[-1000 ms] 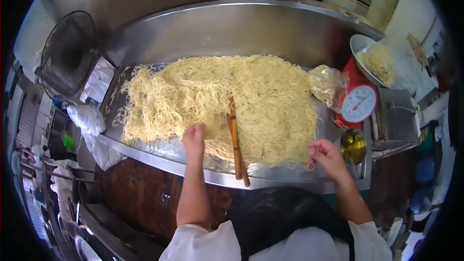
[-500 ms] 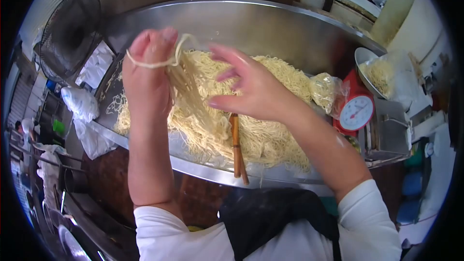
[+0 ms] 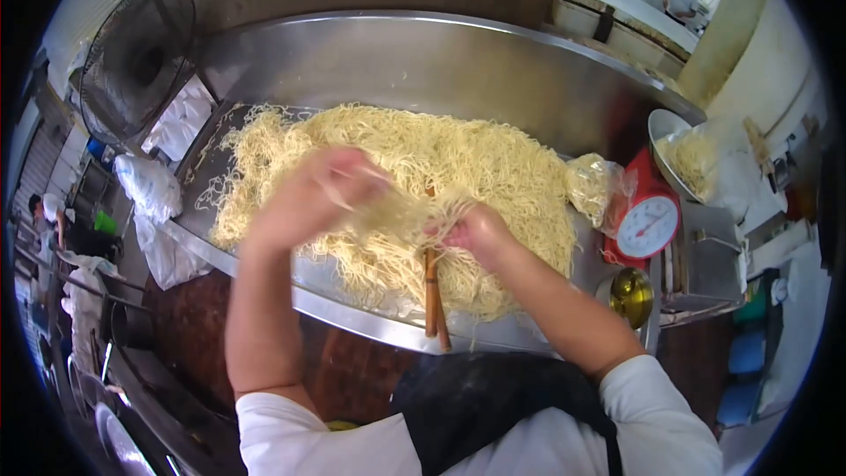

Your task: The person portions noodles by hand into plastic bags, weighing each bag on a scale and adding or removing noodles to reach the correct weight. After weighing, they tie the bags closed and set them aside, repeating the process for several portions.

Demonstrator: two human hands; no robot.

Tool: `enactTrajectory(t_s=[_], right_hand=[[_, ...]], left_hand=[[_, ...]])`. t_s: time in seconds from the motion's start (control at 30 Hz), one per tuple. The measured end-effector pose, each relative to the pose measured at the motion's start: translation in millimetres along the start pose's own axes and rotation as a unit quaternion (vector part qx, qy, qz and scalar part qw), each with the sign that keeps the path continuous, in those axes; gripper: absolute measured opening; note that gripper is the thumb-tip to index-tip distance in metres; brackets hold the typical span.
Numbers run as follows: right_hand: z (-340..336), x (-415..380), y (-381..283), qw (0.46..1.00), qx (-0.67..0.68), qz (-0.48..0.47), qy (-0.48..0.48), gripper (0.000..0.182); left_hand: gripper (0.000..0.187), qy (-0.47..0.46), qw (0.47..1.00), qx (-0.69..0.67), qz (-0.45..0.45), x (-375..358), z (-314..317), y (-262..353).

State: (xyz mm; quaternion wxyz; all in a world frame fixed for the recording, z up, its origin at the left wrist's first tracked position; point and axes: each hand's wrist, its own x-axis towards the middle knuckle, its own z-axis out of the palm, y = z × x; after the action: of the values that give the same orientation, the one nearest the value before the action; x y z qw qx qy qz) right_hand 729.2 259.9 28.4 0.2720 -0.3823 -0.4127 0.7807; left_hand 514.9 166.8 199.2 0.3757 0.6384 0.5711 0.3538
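Note:
A wide heap of pale yellow noodles covers much of the metal tray table. Above the heap, my left hand is smeared by motion, with loose noodle strands trailing from it. These strands stretch across to my right hand, whose fingers are closed around their other end. A pair of long wooden sticks rests in the noodles below my hands, their ends reaching over the table's front edge.
At the right stand a red dial scale, its bowl of noodles, a bag of noodles and a cup of yellow liquid. A fan and white plastic bags are at the left. Another person is far behind.
My left hand has come down and right from its raised position. My right hand, open before, has moved lower and closed on the noodle strands. The view has shifted slightly.

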Motion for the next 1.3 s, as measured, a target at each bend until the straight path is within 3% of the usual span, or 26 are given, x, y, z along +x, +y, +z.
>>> enactTrajectory(t_s=[0.03,0.07,0.13,0.17,0.23,0.27,0.3,0.33,0.37,0.4,0.47,0.53,0.6,0.67,0.7,0.77,0.9,0.93,1.03,1.13,1.3], right_hand=[[1.8,-0.1,-2.8,0.992,0.098,-0.025,-0.074,0.036],[8.7,-4.4,-6.1,0.992,0.096,-0.023,-0.078,0.036],[30.5,-23.6,-20.2,0.962,0.256,0.005,-0.093,0.035],[40.6,-39.3,-31.8,0.967,0.245,0.005,-0.068,0.031],[36.7,-36.7,-27.1,0.981,0.188,-0.007,-0.038,0.031],[34.0,-37.2,-28.4,0.991,0.134,-0.022,-0.004,0.030],[26.2,-43.2,-33.4,0.998,0.006,-0.012,0.065,0.030],[30.1,-52.9,-41.4,0.998,0.006,-0.013,0.068,0.030],[33.5,-62.0,-48.7,0.997,-0.034,-0.036,0.066,0.029],[34.0,-66.6,-53.8,0.993,-0.074,-0.062,0.065,0.029],[24.4,-69.9,-61.1,0.991,-0.066,-0.075,0.088,0.028],[11.2,-71.1,-71.0,0.991,-0.010,-0.122,0.057,0.030],[4.1,-78.0,-86.0,0.987,-0.020,-0.130,0.092,0.029],[1.6,-90.3,-100.9,0.988,0.020,-0.151,0.036,0.029],[0.5,-94.7,-106.2,0.987,0.019,-0.155,0.041,0.029],[0.5,-102.5,-114.7,0.983,0.033,-0.173,0.043,0.027],[9.3,-122.0,-139.7,0.945,0.053,-0.296,0.126,0.024],[4.8,-130.3,-151.0,0.942,0.050,-0.307,0.126,0.024],[-10.1,-162.5,-189.0,0.937,0.023,-0.349,0.005,0.028],[-18.2,-196.3,-220.2,0.920,-0.041,-0.374,0.114,0.031],[-43.9,-243.5,-272.2,0.895,-0.086,-0.430,0.080,0.035]], left_hand=[[0.027,-0.061,0.997,0.035,0.019,12.9,22.4,-22.9],[0.024,-0.047,0.998,0.038,0.003,19.7,48.5,-23.5],[0.024,0.016,0.993,0.120,0.010,40.6,87.6,-39.2],[0.024,0.022,0.993,0.118,0.008,45.0,94.6,-46.1],[0.027,0.094,0.963,0.199,0.154,50.4,103.0,-54.7],[0.027,0.096,0.963,0.198,0.155,50.3,106.4,-57.3],[0.026,0.149,0.970,0.129,0.144,48.1,111.2,-59.5],[0.026,0.198,0.970,0.059,0.131,45.2,117.8,-63.0],[0.027,0.195,0.974,-0.025,0.117,49.3,131.1,-89.0],[0.027,0.189,0.974,-0.025,0.122,48.9,144.0,-110.9],[0.032,0.087,0.954,-0.276,0.076,39.8,168.8,-146.6],[0.038,0.029,0.944,-0.326,0.027,22.6,184.3,-169.6],[0.035,0.086,0.936,-0.331,-0.078,6.5,183.7,-176.9],[0.042,0.200,0.954,-0.220,-0.025,1.0,178.7,-176.0],[0.042,0.196,0.955,-0.222,-0.021,1.8,179.2,-182.3],[0.041,0.284,0.935,-0.210,-0.025,7.3,181.4,-202.0],[0.043,0.309,0.942,-0.103,-0.085,19.2,170.8,-217.7],[0.043,0.310,0.942,-0.104,-0.074,20.8,169.6,-221.4],[0.047,0.303,0.943,0.045,-0.131,20.1,167.5,-238.8],[0.047,0.284,0.945,0.096,-0.132,19.9,165.5,-230.1],[0.044,0.248,0.937,0.204,-0.139,33.0,176.4,-241.5]])
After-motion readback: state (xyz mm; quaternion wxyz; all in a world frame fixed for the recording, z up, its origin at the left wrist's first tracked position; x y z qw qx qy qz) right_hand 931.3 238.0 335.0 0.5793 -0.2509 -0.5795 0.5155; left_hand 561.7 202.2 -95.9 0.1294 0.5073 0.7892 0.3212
